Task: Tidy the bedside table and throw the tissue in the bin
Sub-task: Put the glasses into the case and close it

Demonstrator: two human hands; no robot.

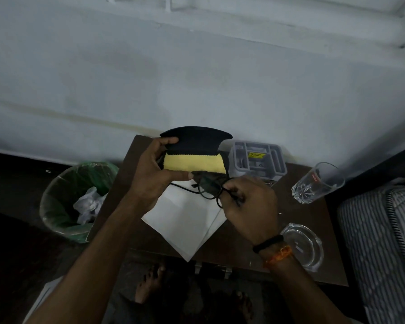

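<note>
The left hand [150, 174] holds the open case [194, 146]; the right hand [248, 206] pinches the glasses [208, 185]. The tissue [185, 220], at six o'clock, looks light and soft; pinch its middle.

Bare wood is showing along the bedside table [318, 232] between the tumbler [317, 183] near its right edge and the ashtray [302, 246] at its front right corner, while a grey organiser [258, 160] is blocking the back edge.
</note>
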